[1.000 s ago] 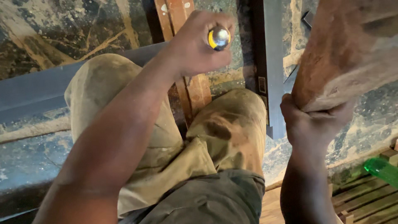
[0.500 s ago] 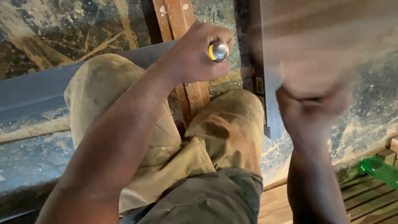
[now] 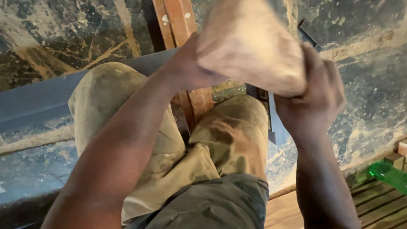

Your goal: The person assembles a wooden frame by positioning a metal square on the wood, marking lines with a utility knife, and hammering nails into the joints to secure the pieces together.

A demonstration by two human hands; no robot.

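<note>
The block of wood is now between both hands, in front of the person, above the knees. One second ago it was only at the right side, held up by the right hand alone, and the left hand was apart from it, closed around a small shiny round thing. Now the left hand has come against the left side of the block, and the shiny thing no longer shows; perhaps it is hidden behind the wood, I cannot tell. The right hand grips the block from below and from the right, fingers wrapped on its edge. How the left fingers stand is hidden by the block, which is also blurred from motion. So the work seems to pass from one-handed carrying to handling the block with two hands. Below are the dusty trousers, reddish wooden slats and a green bottle at the right edge.
</note>
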